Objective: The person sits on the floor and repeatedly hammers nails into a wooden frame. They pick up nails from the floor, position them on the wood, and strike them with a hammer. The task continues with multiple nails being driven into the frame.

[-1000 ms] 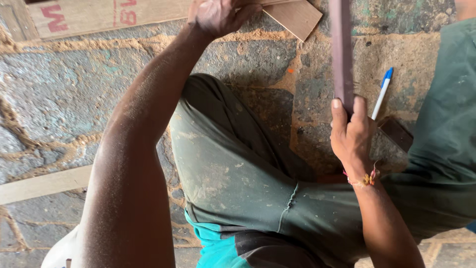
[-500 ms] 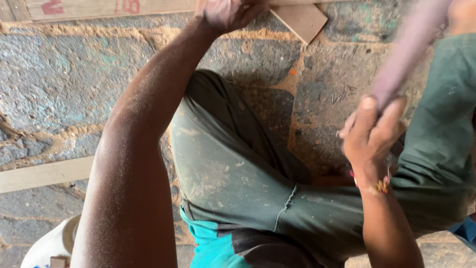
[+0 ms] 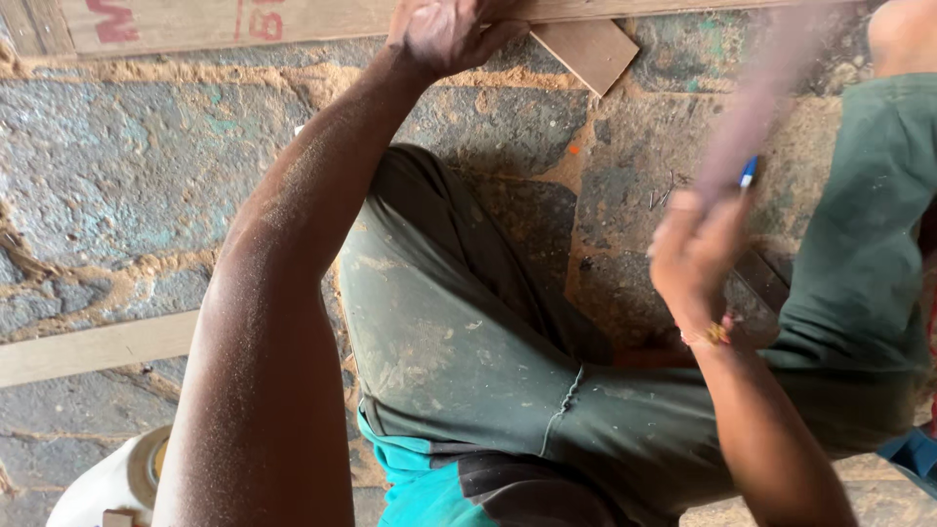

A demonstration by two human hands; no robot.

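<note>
Head view: left hand (image 3: 444, 34) spread flat, pinning wooden board (image 3: 293, 20) along frame top; right hand (image 3: 698, 259) wrapped round blurred stick (image 3: 771, 107), frame right. Step: likely steadying; next needs firm pressure.

You're looking down on a rough stone floor (image 3: 127, 185), grey with greenish patches, its joints packed with sawdust (image 3: 146, 278). A pale wooden strip (image 3: 93, 346) lies on the left. Far off, a wooden board (image 3: 244, 21) runs along the top edge. A white plastic container (image 3: 107, 483) sits near left. Daylight is even.
</note>
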